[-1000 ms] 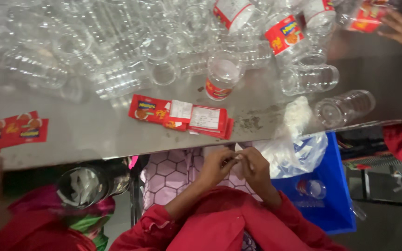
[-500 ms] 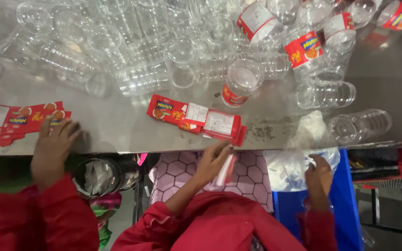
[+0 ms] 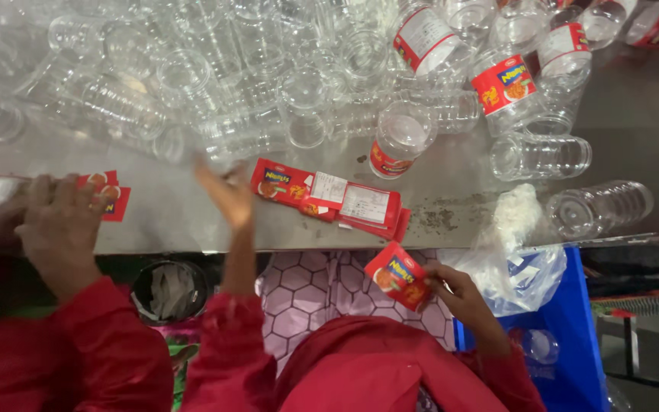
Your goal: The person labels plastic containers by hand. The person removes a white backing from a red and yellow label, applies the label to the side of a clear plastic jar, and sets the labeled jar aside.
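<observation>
Red label point(image 3: 398, 275), long axis down-right

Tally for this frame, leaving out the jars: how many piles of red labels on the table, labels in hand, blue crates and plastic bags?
Piles of red labels: 2, the middle pile and the left pile
single red label, held in the right hand: 1
blue crate: 1
clear plastic bag: 1
Total: 5

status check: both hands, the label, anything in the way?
Right hand grips red label below table edge. Left hand raised, empty, near label stack. Co-worker's hand on other labels.
</observation>
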